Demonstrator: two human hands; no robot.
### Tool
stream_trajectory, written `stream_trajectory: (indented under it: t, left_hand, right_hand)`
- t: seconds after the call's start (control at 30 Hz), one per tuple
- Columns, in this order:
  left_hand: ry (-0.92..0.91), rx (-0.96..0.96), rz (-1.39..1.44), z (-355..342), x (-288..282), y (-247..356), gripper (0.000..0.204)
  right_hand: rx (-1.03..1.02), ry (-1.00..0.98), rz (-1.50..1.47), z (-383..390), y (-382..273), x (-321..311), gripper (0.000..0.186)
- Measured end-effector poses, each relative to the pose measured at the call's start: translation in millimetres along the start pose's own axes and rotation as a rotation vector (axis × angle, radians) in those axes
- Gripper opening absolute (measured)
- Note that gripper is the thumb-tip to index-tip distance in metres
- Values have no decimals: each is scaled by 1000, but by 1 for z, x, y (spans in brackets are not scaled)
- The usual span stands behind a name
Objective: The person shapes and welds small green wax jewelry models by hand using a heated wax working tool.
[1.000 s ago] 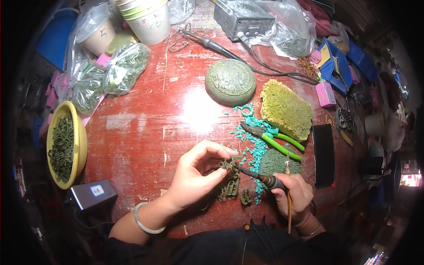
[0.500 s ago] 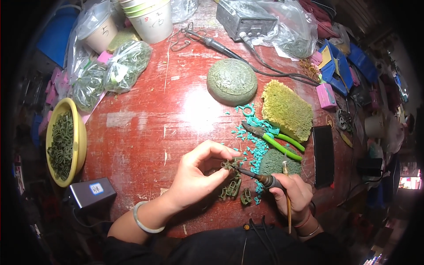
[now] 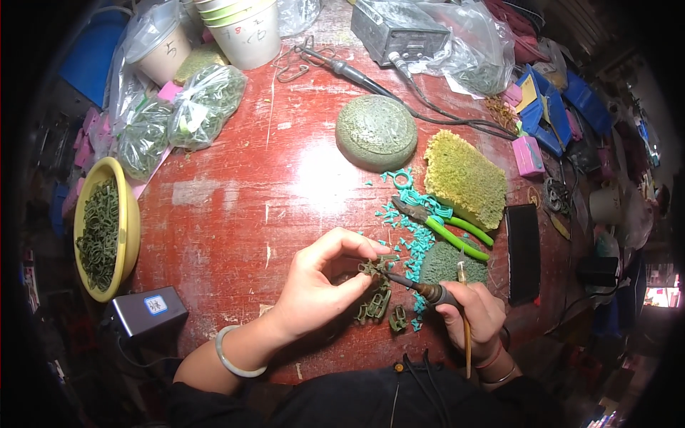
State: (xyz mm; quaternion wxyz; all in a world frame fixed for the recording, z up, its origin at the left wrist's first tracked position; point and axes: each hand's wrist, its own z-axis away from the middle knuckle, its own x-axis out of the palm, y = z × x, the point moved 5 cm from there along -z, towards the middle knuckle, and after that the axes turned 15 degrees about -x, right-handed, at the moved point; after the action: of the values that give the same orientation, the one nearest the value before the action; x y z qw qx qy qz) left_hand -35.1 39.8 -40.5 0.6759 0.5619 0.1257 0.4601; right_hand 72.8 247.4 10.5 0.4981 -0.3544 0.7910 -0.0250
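Between the thumb and fingers of my left hand (image 3: 321, 282) is a small dark green wax piece (image 3: 372, 268). My right hand (image 3: 477, 314) is closed round the dark grip of a soldering-iron-like wax pen (image 3: 433, 293), whose tip meets the green piece. A thin brush-like stick (image 3: 467, 328) with a wooden shaft is also held in that hand, standing roughly upright. Below my left fingertips lie more dark green wax pieces (image 3: 374, 308), and one stands apart (image 3: 398, 319). Tiny turquoise bits (image 3: 415, 260) are scattered beside the pen.
Green-handled cutters (image 3: 457, 232), a yellow-green sponge block (image 3: 465, 178) and a round greenish block (image 3: 377, 133) lie beyond my hands. A black phone-like slab (image 3: 523, 255) is at right. A yellow bowl (image 3: 130, 235) of green pieces stands left, near a dark box (image 3: 148, 314). A grey power unit (image 3: 399, 36) sits behind.
Almost nothing differs. Both hands keep the same grip and place, with the pen tip still at the green piece; the whole view has shifted very slightly.
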Motion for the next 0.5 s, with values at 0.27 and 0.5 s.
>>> stream_trajectory:
  t: [0.27,0.5]
  left_hand:
    - [17,47,-27,0,0,1,26]
    - [24,39,-26,0,1,2,26]
  right_hand:
    - [23,51,-50,1,2,-2,31]
    - [3,4,-5,0,-1,-2,32]
